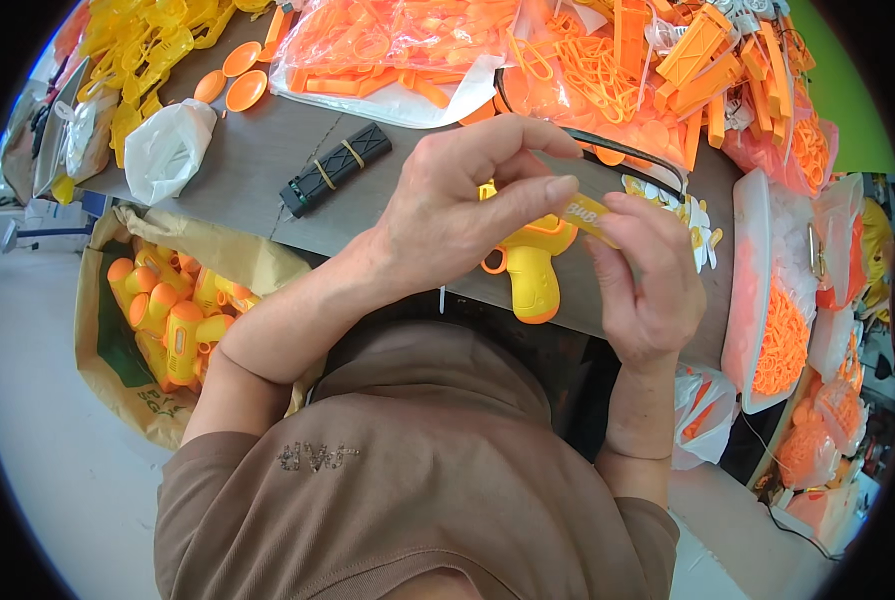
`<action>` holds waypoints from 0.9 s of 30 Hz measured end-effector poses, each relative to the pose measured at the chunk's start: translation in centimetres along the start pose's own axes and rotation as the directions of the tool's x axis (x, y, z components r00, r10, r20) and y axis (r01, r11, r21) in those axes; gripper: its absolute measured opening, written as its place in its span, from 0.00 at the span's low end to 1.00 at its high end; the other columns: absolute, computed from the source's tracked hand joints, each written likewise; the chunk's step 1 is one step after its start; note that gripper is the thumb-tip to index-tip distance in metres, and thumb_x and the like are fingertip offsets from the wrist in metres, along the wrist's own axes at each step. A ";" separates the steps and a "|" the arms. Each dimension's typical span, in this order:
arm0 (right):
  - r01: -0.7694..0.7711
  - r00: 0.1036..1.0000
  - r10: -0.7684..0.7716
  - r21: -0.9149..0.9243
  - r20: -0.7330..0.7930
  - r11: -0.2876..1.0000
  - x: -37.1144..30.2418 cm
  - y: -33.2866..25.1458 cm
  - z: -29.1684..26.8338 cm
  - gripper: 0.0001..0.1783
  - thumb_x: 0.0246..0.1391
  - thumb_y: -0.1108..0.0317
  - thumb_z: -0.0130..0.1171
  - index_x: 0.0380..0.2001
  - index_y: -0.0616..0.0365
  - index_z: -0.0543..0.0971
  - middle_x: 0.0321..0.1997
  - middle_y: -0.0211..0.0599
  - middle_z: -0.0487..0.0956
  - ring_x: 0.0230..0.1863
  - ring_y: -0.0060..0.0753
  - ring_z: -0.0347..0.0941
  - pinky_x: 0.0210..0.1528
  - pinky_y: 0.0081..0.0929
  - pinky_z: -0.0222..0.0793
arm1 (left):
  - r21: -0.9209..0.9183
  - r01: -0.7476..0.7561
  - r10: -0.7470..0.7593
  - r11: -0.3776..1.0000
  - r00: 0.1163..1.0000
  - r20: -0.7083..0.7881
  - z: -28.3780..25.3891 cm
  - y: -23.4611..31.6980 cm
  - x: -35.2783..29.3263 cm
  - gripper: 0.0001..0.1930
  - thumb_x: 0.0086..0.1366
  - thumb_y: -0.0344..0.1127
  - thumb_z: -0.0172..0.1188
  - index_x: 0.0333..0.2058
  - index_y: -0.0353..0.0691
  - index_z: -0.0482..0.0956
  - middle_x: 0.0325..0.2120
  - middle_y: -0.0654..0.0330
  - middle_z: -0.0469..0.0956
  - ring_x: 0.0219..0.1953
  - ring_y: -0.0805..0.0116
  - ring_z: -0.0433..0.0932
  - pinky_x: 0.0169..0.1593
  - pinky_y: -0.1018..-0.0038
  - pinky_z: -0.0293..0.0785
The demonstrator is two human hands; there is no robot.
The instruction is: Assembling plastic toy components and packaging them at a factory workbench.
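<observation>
Brown paper opens things at near left: a wide-mouthed brown paper sack [88,330], loaded with yellow-and-orange plastic toy guns [181,340]. Beyond it, far left, glossy yellow plastic pieces [148,50] heap up, with a crumpled white plastic bag [171,150] just to their right and three shiny orange oval discs [247,91] near it on the dark grey table [238,200]. Moving right, a long black bundle [343,165] lies slantwise, wrapped by a beige band. Now centre stage! The bare left hand [483,185] arches over the table, its thumb tip at the left end of a small yellow printed strip [590,215]; whether it grips there, I cannot tell. The bare right hand [653,275] pinches the strip's right end between thumb and fingers. Right below, between the hands, sits a single yellow-and-orange toy gun [533,275], handle toward the near side, its far part hidden by the left hand. Far right, a long white plastic tub [748,260] holds bright orange pieces [783,340].
</observation>
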State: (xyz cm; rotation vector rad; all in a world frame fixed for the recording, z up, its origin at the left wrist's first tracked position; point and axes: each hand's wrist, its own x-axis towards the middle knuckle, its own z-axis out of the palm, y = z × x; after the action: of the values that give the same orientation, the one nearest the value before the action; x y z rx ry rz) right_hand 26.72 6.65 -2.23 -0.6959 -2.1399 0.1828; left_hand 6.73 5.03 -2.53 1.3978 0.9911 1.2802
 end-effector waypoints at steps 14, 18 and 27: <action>-0.162 0.957 0.147 0.041 0.251 0.986 -1.7 2.6 1.1 0.29 0.39 0.84 0.65 0.49 0.61 0.73 0.37 0.41 0.78 0.39 0.36 0.76 0.42 0.29 0.71 | 0.655 -0.542 0.293 0.527 0.839 0.458 -4.6 -5.0 -2.4 0.22 0.55 0.36 0.64 0.51 0.46 0.76 0.52 0.55 0.71 0.51 0.52 0.69 0.52 0.59 0.68; -0.181 0.961 0.156 0.094 0.228 0.979 -1.9 2.7 2.6 0.30 0.40 0.84 0.65 0.50 0.60 0.72 0.39 0.41 0.77 0.40 0.35 0.77 0.44 0.28 0.71 | 0.637 -0.541 0.309 0.549 0.840 0.447 -4.5 -5.5 -2.3 0.23 0.55 0.36 0.64 0.51 0.46 0.76 0.52 0.55 0.71 0.51 0.51 0.69 0.52 0.60 0.69; -0.239 0.960 0.199 0.208 0.195 0.949 -2.7 3.0 4.0 0.29 0.42 0.82 0.66 0.51 0.63 0.70 0.42 0.41 0.77 0.43 0.33 0.77 0.48 0.27 0.71 | 0.623 -0.547 0.316 0.559 0.836 0.449 -4.6 -5.7 -2.4 0.23 0.56 0.36 0.64 0.52 0.48 0.76 0.52 0.55 0.71 0.50 0.51 0.69 0.52 0.60 0.69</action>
State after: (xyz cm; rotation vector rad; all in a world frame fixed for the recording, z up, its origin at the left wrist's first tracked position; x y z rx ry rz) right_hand 26.19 8.17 -7.75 -0.8045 -2.1536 0.6214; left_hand 2.09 4.49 -8.62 2.5359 1.0291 0.9688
